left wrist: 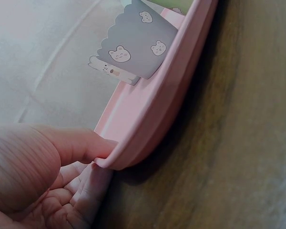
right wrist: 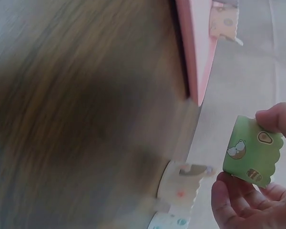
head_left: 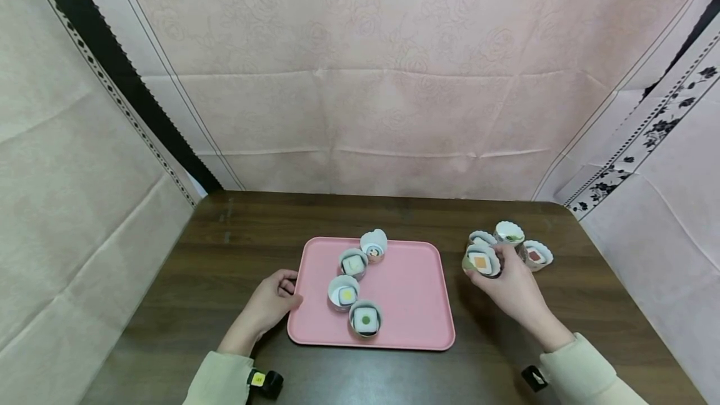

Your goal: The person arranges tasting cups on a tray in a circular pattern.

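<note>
With thumb on top and fingers beneath, my left hand (head_left: 269, 302) pinches the left rim of the pink tray (head_left: 413, 305). Several scalloped paper cups stand on that tray in a slanting row, among them a gray cup (left wrist: 140, 40) with bear faces near the left wrist camera. Their insides show small square pieces, one with a green dot (head_left: 366, 320). Right of the tray, my right hand (head_left: 514, 289) holds a green paper cup (right wrist: 250, 151) between thumb and fingers, tilted in the right wrist view. An orange-centered square (head_left: 480, 262) shows inside it.
Beside my right hand stand more paper cups: a white one (head_left: 509, 232) at the back and one with a red-centered square (head_left: 535, 255) at the right. The dark wooden table (head_left: 270, 217) ends at a pale cloth backdrop (head_left: 360, 111).
</note>
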Action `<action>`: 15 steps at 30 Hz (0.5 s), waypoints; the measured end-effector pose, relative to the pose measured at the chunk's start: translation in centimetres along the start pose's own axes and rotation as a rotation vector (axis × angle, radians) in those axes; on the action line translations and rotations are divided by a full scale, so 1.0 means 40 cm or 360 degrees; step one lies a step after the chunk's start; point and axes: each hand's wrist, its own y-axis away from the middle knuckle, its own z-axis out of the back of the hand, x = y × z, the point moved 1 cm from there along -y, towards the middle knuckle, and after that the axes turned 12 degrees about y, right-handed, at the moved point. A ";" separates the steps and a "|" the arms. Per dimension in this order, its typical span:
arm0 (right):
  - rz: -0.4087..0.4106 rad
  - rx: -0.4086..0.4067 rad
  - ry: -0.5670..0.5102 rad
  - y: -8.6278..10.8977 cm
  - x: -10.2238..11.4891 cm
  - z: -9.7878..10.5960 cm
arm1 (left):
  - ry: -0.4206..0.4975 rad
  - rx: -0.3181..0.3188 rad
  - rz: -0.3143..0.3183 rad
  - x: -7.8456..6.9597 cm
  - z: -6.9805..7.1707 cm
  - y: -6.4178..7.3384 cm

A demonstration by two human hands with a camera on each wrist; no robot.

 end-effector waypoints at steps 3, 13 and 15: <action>0.0015 0.0042 -0.0031 -0.003 0.018 -0.011 | -0.0005 -0.0005 0.0002 0.000 -0.001 0.001; 0.0049 0.0183 -0.0120 -0.014 0.069 -0.056 | -0.0022 -0.0008 0.0005 0.006 0.000 0.000; 0.0068 0.0203 -0.0146 -0.017 0.079 -0.066 | -0.0024 -0.0008 0.0006 0.007 0.001 -0.001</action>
